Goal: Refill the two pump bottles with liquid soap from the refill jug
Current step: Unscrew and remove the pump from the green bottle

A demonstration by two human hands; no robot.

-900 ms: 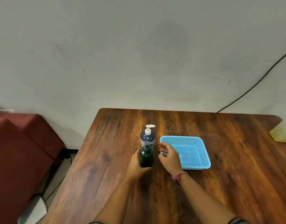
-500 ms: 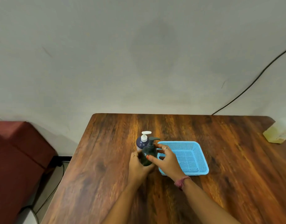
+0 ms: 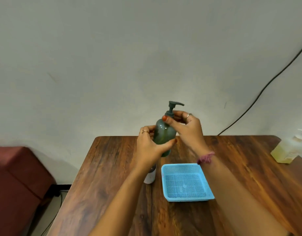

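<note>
A dark green pump bottle is lifted above the wooden table. My left hand grips its body from the left. My right hand pinches the collar of its dark pump head. A second bottle, pale at the base, stands on the table under my left forearm, mostly hidden. The refill jug, holding yellowish liquid, sits at the table's far right edge.
A light blue mesh basket lies on the table right of the hidden bottle. A black cable runs down the wall at the right. A dark red seat stands left of the table.
The green bottle has risen from the table, held in both hands. My right hand shifted up to the pump collar. The camera view tilted, so the table sits lower.
</note>
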